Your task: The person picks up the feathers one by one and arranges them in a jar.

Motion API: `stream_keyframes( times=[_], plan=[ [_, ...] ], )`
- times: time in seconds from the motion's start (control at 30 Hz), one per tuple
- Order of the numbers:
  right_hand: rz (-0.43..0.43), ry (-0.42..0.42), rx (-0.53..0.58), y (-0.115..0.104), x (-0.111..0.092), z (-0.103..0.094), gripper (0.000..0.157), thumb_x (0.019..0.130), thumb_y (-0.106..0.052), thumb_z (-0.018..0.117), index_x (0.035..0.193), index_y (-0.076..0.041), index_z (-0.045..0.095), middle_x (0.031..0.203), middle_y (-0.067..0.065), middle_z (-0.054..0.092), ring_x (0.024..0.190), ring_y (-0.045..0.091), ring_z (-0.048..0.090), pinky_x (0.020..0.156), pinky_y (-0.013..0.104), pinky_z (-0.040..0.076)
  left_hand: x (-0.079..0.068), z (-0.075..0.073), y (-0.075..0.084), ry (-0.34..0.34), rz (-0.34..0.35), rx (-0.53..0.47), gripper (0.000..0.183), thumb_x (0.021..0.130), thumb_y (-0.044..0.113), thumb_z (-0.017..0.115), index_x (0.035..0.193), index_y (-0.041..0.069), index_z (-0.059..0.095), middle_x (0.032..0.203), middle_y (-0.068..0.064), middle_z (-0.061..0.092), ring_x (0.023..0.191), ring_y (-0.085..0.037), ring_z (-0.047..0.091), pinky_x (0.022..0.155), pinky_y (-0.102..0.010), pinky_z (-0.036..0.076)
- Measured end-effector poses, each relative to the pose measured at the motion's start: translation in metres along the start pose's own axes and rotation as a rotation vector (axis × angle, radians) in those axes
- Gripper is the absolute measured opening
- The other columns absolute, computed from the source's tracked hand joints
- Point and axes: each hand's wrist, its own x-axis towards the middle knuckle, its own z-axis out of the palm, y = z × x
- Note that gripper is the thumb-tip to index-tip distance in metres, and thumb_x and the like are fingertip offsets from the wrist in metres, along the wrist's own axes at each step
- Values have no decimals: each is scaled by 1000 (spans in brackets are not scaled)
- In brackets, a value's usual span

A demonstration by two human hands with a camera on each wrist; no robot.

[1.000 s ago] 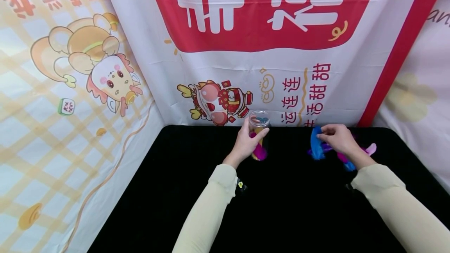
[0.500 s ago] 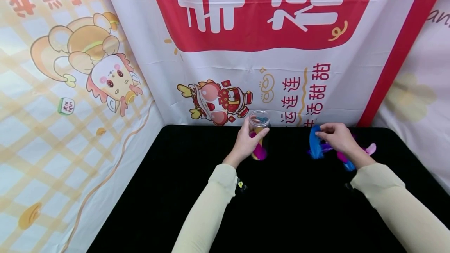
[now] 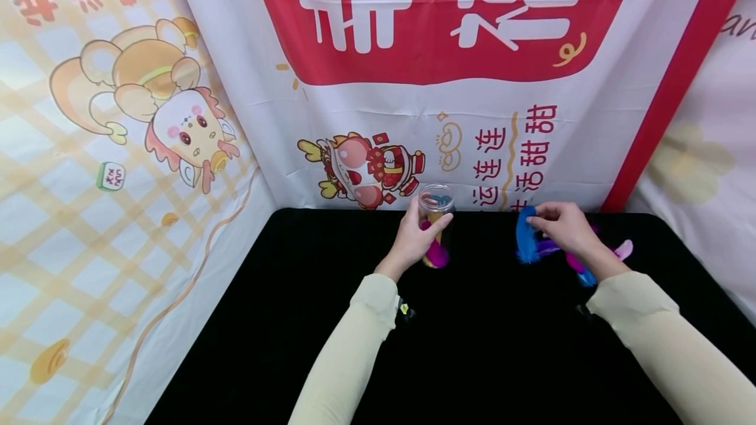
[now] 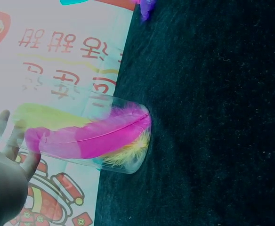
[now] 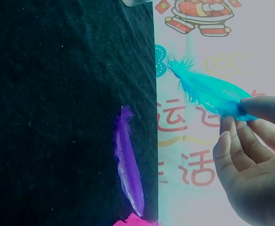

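Note:
My left hand (image 3: pixel 413 235) grips a clear jar (image 3: pixel 437 197) near its open top, at the back of the black table. Inside the jar lie a magenta feather (image 4: pixel 100 139) and yellow feathers (image 4: pixel 125 149). Between thumb and fingertips my right hand (image 3: pixel 564 227) pinches a blue feather (image 5: pixel 210 92) by one end, its fluffy end hanging free over the table. A purple feather (image 5: pixel 128 160) lies on the cloth below that hand. Beside it, partly hidden under the right wrist, are pink, magenta and blue feathers, among them a pale pink feather (image 3: pixel 623 250).
Black cloth covers the table (image 3: pixel 472 346). A white and red printed banner (image 3: pixel 366 103) hangs right behind its back edge, and a patterned sheet (image 3: pixel 118 215) stands along the left side.
My right hand has risen slightly and shifted a little to the left with the blue feather. The left hand and jar hold their place.

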Motion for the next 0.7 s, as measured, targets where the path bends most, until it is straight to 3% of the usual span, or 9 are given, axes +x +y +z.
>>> stream_keyframes(
  times=[0.23,0.7],
  plan=[
    [-5,0,-3,-3,1,1,33,102,-24,66,117,6,66,108,21,72,82,17,68,72,32,58,0,0,0,-1,-5,12,62,95,41,74,145,26,41,134,0,63,129,-15,57,109,-40,45],
    [-38,18,12,-13,2,1,29,101,-22,68,113,5,68,102,18,73,80,17,68,68,26,56,-1,0,0,-9,19,-4,73,96,39,74,152,13,36,137,-7,61,131,-20,56,111,-48,43]
  ],
)
